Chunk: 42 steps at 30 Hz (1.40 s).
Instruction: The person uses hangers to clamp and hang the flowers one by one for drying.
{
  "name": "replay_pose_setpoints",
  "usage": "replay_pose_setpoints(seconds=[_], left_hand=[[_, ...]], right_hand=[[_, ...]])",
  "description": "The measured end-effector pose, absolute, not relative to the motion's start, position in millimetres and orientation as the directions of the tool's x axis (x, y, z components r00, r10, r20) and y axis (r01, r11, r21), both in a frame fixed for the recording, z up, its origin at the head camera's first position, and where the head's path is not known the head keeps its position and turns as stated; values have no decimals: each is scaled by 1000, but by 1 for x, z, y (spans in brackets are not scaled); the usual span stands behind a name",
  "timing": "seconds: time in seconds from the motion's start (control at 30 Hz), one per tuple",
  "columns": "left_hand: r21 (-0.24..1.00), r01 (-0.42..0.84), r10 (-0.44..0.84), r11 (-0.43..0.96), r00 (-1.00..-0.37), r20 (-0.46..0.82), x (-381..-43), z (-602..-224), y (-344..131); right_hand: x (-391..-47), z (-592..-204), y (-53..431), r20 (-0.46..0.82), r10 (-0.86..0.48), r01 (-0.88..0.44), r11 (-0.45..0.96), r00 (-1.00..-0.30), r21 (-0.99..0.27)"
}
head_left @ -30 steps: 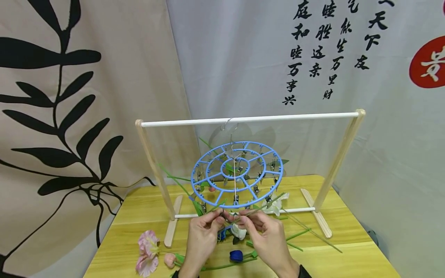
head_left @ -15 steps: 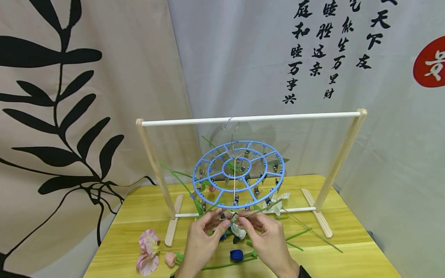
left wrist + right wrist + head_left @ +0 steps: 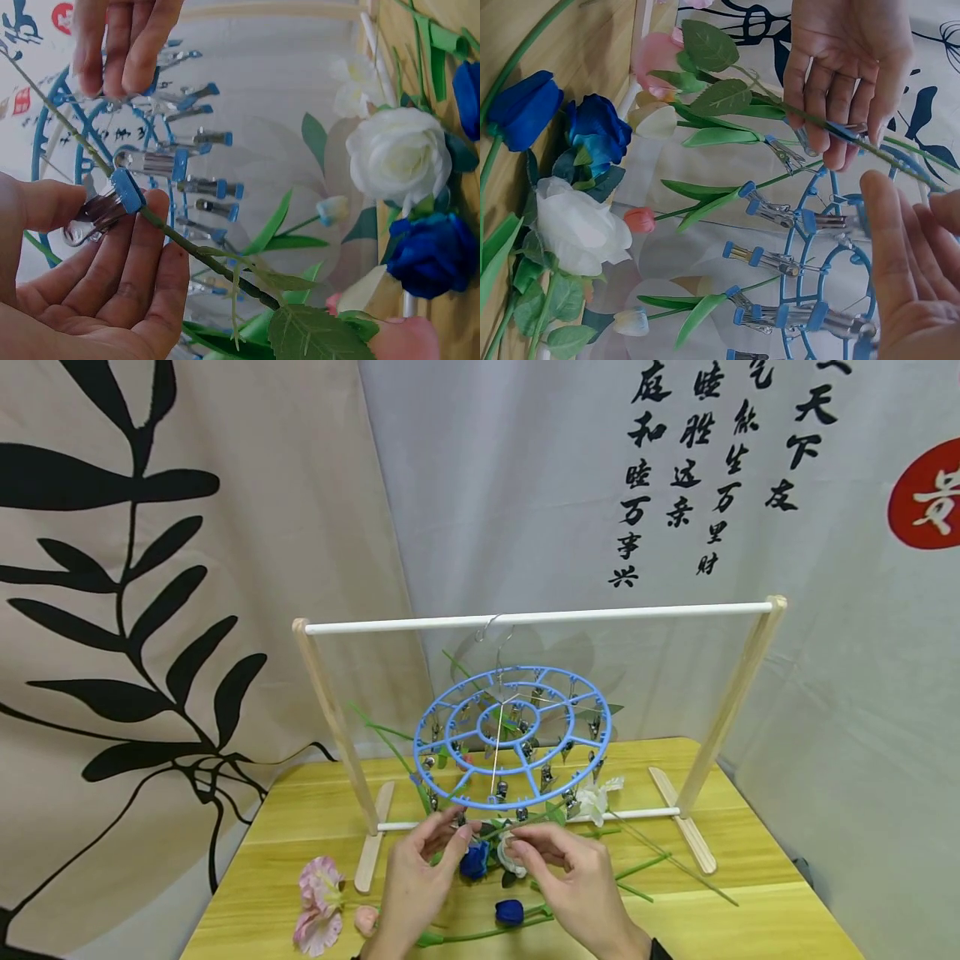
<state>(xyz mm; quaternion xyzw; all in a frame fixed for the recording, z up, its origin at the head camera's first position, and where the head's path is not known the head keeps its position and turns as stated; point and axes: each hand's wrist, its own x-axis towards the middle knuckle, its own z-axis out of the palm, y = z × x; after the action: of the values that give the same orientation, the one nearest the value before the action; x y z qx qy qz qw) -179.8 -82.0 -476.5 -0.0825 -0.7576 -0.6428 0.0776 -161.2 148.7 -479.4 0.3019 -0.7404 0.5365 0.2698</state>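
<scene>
My left hand [image 3: 416,872] pinches a little clip [image 3: 101,214] on a green stem [image 3: 199,253].
Both my hands reach forward, side by side, near the front of the big blue ring [image 3: 416,747]. My left thumb presses the clip against my fingers, and the clip bites the slanting stem. My right hand [image 3: 573,868] is near the stem, its fingers loose.

light-blue hanger [image 3: 507,743], blue-tipped silver clip [image 3: 112,202], green stem [image 3: 198,252], white rose [image 3: 401,157], deep-blue rose [image 3: 431,255], black-leaf-patterned beige curtain [image 3: 300,527]

Head view bright; both wrist views dimmer, muted.
</scene>
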Motion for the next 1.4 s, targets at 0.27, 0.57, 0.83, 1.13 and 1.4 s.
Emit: replay_pose_setpoints(seconds=[0.27, 0.57, 0.83, 1.13, 1.4], left_hand=[[957, 223, -15, 187, -973, 229, -186, -476, -97], [955, 247, -32, 162, -966, 255, -197, -480, -107], [965, 224, -46, 133, -972, 232, -204, -479, -112], [942, 238, -81, 236, -961, 263, -210, -479, -116], [918, 248, -111, 310, -949, 294, -205, -479, -119]], right_hand=[[-159, -488, 155, 711, -172, -727, 267, -682, -633], [-156, -501, 167, 604, -217, -641, 319, -767, -698], [-162, -517, 183, 459, -294, -545, 446, -838, -710], [-177, -549, 192, 263, -449, -501, 573, -854, -648], [-179, -561, 195, 163, -468, -472, 680, -869, -562]])
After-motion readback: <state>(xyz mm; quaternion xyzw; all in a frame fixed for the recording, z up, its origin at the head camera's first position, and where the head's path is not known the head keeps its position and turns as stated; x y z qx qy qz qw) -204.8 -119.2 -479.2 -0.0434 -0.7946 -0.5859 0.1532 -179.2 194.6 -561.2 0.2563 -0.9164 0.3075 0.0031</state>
